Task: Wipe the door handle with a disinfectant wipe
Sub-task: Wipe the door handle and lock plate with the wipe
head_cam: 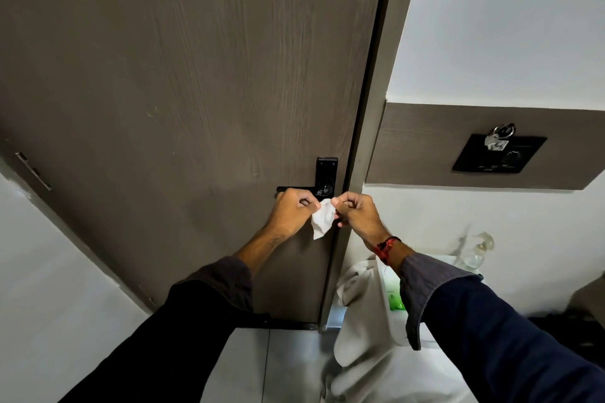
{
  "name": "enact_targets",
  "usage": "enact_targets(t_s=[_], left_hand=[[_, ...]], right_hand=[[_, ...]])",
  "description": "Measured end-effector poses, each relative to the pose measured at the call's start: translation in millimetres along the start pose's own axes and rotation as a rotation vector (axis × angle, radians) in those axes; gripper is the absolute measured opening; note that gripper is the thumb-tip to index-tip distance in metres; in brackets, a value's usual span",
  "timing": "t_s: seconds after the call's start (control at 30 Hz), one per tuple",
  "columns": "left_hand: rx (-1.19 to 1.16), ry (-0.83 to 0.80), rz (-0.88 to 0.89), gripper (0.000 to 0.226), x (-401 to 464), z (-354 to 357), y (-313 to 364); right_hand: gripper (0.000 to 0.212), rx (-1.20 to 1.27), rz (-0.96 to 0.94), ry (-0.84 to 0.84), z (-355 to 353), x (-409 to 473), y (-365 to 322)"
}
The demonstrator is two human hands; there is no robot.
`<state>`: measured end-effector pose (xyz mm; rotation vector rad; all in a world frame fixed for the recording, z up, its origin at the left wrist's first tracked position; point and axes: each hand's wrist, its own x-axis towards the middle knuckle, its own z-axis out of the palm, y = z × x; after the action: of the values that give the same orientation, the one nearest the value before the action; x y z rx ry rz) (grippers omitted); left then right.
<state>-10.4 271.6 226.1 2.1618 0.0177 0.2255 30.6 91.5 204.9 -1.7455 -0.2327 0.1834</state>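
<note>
Hands (322, 211) pinch crumpled white wipe (321, 218) (hanging limp).

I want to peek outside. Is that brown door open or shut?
Shut: the door sits flush against its frame, no gap showing.

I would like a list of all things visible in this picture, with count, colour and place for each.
door: one, dark brown wood grain, left and centre
door handle: one, black lever on a black plate, at the door's right edge
wipe: one, white, held between both hands just below the handle
keys: one bunch, silver, hanging on the black wall panel at right
cloth: one, white, lower right
left hand: one, pinching the wipe
right hand: one, pinching the wipe, red thread on wrist
</note>
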Motion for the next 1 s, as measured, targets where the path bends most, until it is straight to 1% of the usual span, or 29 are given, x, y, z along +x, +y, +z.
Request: enact_targets(t_s=[0.07,0.17,0.27,0.37,0.47,0.57,0.67,0.77,0.83,0.93,1.0], left_hand=[[0.037,-0.019,-0.002,0.01,7,-4,0],[0.121,-0.146,0.018,0.011,17,-13,2],[0.133,-0.26,0.011,0.015,29,-22,6],[0.057,-0.293,-0.04,0.018,39,-29,10],[0.094,-0.255,-0.043,0.021,46,-35,10],[0.273,-0.197,0.018,0.02,51,-40,8],[0.44,-0.209,0.051,0.016,54,-44,6],[0.582,-0.137,0.041,0.019,51,-42,4],[0.629,-0.062,0.044,0.024,48,-38,-1],[0.638,0.022,0.035,0.027,47,-33,-8],[0.639,0.081,0.028,0.024,52,-31,-9]], right_hand=[[0.021,-0.071,-0.009,-0.055,-7,4,1],[0.019,-0.197,-0.01,-0.144,-15,11,-3],[0.018,-0.263,-0.01,-0.152,-19,18,-7],[0.023,-0.233,0.008,-0.124,-18,24,-9],[0.02,-0.243,0.011,-0.053,-16,28,-10],[0.023,-0.317,-0.014,-0.031,-16,32,-11],[0.025,-0.425,-0.091,-0.024,-13,35,-14],[0.018,-0.59,-0.147,0.047,-5,37,-12],[0.012,-0.656,-0.145,0.128,1,38,-10],[0.016,-0.688,-0.129,0.22,7,40,-10],[0.018,-0.736,-0.125,0.24,10,45,-16]])
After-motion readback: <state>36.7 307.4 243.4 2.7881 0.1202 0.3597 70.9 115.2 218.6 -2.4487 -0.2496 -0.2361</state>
